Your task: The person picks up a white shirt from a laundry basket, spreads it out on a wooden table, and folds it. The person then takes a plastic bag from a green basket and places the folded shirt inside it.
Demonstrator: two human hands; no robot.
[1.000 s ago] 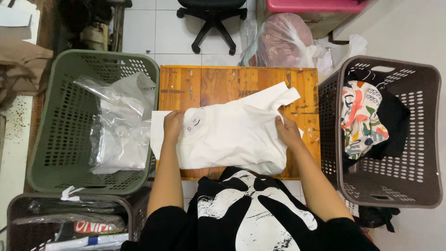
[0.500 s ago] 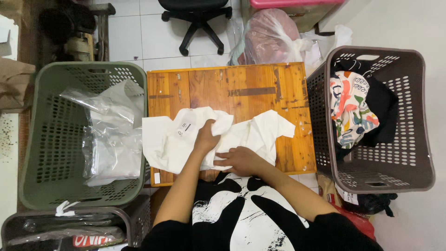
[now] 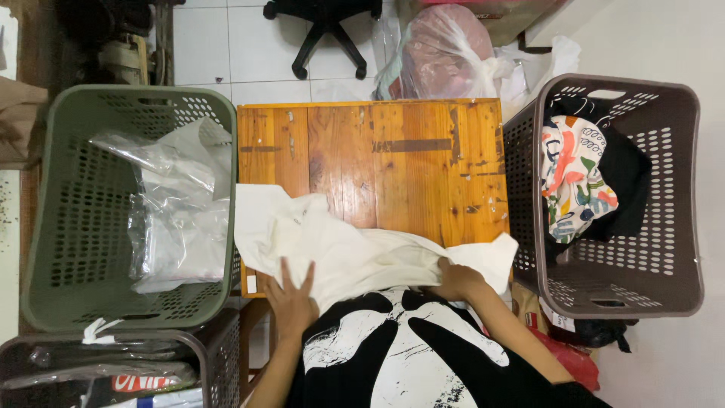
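We see a crumpled cream cotton T-shirt on the near edge of the worn orange wooden table, left hand flat with fingers spread on it, right hand clamped on its right part, 2 plastic laundry baskets flanking.

Green basket holds clear plastic bags; brown basket holds clothes; office chair beyond.

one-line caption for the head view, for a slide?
Both hands, left hand and right hand, press a white garment on a wooden table between two laundry baskets.
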